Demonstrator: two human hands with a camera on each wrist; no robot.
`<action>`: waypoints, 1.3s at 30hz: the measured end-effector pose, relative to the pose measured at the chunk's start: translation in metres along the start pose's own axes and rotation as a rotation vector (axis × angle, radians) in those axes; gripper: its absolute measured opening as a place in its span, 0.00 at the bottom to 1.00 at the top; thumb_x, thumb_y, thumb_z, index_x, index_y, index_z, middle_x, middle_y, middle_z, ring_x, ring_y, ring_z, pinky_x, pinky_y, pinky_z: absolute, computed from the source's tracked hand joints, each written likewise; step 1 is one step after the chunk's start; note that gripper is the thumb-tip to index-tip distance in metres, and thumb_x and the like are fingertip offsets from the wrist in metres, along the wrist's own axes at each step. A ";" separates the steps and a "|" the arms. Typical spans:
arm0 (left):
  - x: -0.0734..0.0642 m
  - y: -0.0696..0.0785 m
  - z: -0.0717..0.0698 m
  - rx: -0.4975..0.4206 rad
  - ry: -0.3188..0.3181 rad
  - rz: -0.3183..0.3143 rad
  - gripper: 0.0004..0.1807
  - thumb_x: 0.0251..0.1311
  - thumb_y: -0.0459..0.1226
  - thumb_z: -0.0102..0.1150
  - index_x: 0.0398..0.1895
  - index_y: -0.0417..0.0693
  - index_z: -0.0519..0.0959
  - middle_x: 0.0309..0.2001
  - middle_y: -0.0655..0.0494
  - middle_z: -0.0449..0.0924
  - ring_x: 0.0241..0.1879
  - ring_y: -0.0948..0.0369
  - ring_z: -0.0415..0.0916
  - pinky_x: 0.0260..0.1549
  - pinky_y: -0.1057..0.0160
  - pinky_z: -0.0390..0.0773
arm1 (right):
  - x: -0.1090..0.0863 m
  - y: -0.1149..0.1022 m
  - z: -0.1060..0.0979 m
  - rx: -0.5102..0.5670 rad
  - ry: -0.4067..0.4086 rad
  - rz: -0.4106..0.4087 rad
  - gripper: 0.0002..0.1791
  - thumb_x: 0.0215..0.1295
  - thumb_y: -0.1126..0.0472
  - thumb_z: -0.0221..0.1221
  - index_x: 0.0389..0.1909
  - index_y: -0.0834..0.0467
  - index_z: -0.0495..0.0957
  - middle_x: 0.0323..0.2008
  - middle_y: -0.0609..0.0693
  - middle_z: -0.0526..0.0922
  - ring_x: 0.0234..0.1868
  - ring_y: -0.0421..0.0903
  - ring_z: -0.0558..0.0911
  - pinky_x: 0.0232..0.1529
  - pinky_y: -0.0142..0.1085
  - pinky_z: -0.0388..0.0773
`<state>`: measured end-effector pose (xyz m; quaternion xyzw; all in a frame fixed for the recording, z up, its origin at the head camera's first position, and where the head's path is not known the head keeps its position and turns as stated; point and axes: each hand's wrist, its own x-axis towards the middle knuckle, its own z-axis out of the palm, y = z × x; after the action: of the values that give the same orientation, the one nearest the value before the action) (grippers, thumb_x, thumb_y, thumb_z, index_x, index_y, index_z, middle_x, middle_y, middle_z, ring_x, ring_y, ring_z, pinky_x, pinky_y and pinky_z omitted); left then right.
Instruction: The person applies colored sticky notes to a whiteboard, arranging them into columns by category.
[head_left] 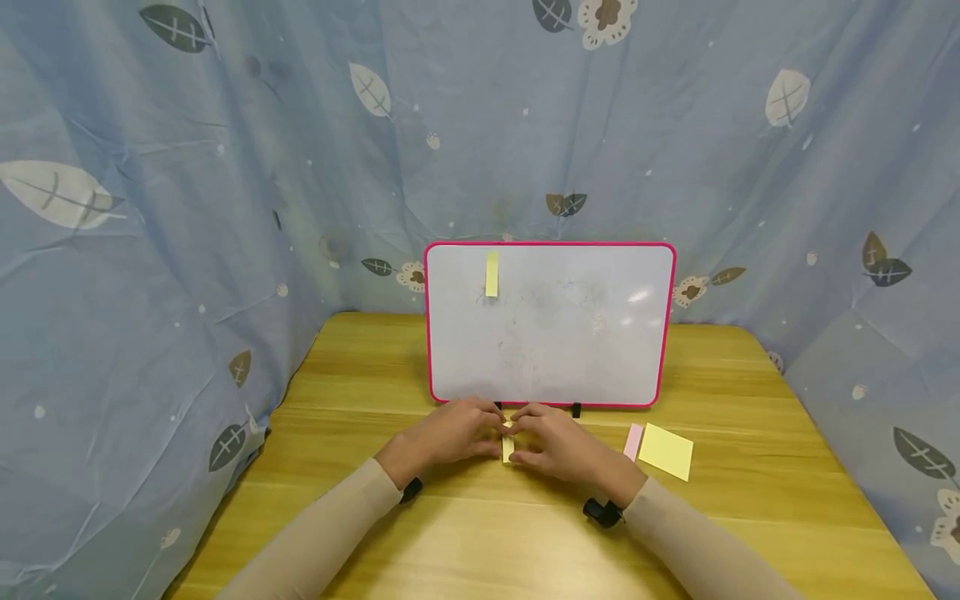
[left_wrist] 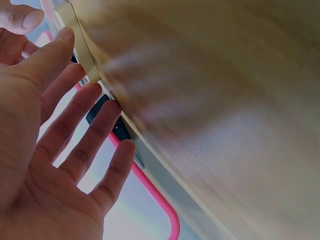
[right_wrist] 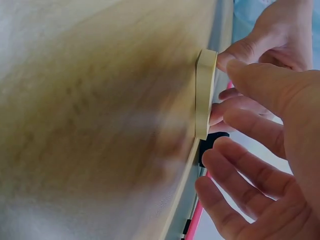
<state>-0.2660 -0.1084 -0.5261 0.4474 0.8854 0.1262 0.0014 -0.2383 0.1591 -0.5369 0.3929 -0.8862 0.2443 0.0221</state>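
A narrow pale yellow pad of sticky notes (head_left: 508,451) lies on the table between the two hands, in front of the whiteboard (head_left: 543,333). My left hand (head_left: 459,429) grips the pad from its left side; in the right wrist view its thumb and a fingertip meet the pad's (right_wrist: 203,95) edge. Close by on the right is my right hand (head_left: 561,442), its fingers spread and loosely bent. In the right wrist view its thumb tip overlaps the left thumb, and no finger is curled round the pad.
One yellow strip (head_left: 492,275) is stuck on the whiteboard's upper left. To the right lie a pink sticky strip (head_left: 633,442) and a square yellow sticky pad (head_left: 666,452). Black feet (head_left: 576,410) hold up the pink-framed board. A patterned blue curtain (head_left: 480,125) surrounds the wooden table (head_left: 510,542).
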 end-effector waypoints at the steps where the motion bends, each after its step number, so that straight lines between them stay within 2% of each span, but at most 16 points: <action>1: 0.000 0.000 0.000 -0.002 -0.001 -0.002 0.18 0.77 0.51 0.78 0.61 0.54 0.95 0.61 0.58 0.92 0.61 0.58 0.90 0.66 0.58 0.89 | 0.000 -0.001 0.000 0.001 0.003 0.001 0.16 0.77 0.54 0.79 0.58 0.56 0.93 0.65 0.55 0.90 0.63 0.55 0.91 0.67 0.53 0.90; 9: -0.004 0.001 0.002 -0.014 -0.010 -0.024 0.17 0.78 0.50 0.77 0.61 0.54 0.95 0.62 0.58 0.92 0.63 0.58 0.90 0.69 0.57 0.88 | 0.001 -0.001 0.006 0.017 -0.017 -0.001 0.15 0.75 0.53 0.80 0.55 0.57 0.94 0.64 0.55 0.90 0.63 0.53 0.91 0.66 0.49 0.91; 14: -0.005 -0.002 0.003 -0.006 -0.007 -0.021 0.19 0.78 0.52 0.77 0.62 0.54 0.94 0.63 0.57 0.92 0.64 0.57 0.90 0.70 0.56 0.88 | 0.003 -0.001 0.008 0.012 0.005 -0.021 0.15 0.74 0.54 0.81 0.53 0.58 0.94 0.63 0.56 0.89 0.62 0.54 0.91 0.64 0.49 0.91; 18: -0.005 -0.003 0.003 -0.009 -0.005 -0.019 0.19 0.77 0.52 0.78 0.62 0.54 0.94 0.64 0.58 0.91 0.64 0.58 0.90 0.70 0.57 0.88 | 0.004 0.002 0.010 0.022 0.045 -0.066 0.17 0.73 0.52 0.82 0.51 0.59 0.93 0.59 0.57 0.88 0.57 0.53 0.90 0.59 0.48 0.91; 19: -0.005 -0.003 0.003 -0.011 -0.007 -0.016 0.19 0.77 0.52 0.78 0.62 0.54 0.94 0.64 0.59 0.91 0.64 0.59 0.90 0.70 0.58 0.88 | 0.004 0.009 0.013 0.028 0.059 -0.100 0.18 0.75 0.49 0.81 0.52 0.58 0.93 0.60 0.56 0.87 0.56 0.51 0.90 0.58 0.46 0.91; 22: -0.005 -0.002 0.002 -0.019 -0.024 -0.018 0.19 0.77 0.52 0.78 0.62 0.53 0.94 0.65 0.58 0.91 0.65 0.58 0.90 0.71 0.58 0.87 | 0.004 0.009 0.012 0.034 0.068 -0.114 0.19 0.74 0.47 0.81 0.52 0.58 0.93 0.57 0.55 0.87 0.53 0.50 0.89 0.54 0.44 0.90; 29: -0.005 0.001 0.000 -0.016 -0.045 -0.032 0.19 0.77 0.51 0.78 0.62 0.54 0.94 0.65 0.58 0.91 0.66 0.58 0.90 0.71 0.57 0.87 | 0.008 -0.003 0.002 0.056 -0.032 0.000 0.17 0.71 0.52 0.83 0.52 0.56 0.94 0.57 0.53 0.87 0.53 0.53 0.88 0.56 0.44 0.88; 33: -0.005 0.001 0.001 -0.023 -0.046 -0.040 0.19 0.77 0.51 0.78 0.62 0.53 0.94 0.65 0.58 0.91 0.66 0.58 0.90 0.71 0.57 0.87 | 0.008 -0.004 -0.001 0.041 -0.049 0.009 0.15 0.72 0.52 0.82 0.53 0.55 0.94 0.58 0.52 0.87 0.54 0.52 0.88 0.57 0.45 0.88; 39: -0.004 0.002 0.001 -0.027 -0.045 -0.038 0.20 0.77 0.52 0.78 0.64 0.53 0.94 0.65 0.58 0.91 0.65 0.58 0.90 0.71 0.58 0.87 | 0.008 -0.005 -0.003 0.014 -0.046 -0.006 0.04 0.79 0.61 0.75 0.49 0.56 0.96 0.56 0.53 0.90 0.54 0.52 0.90 0.59 0.47 0.90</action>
<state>-0.2619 -0.1103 -0.5268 0.4332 0.8917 0.1279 0.0300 -0.2408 0.1516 -0.5302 0.4012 -0.8836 0.2415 -0.0004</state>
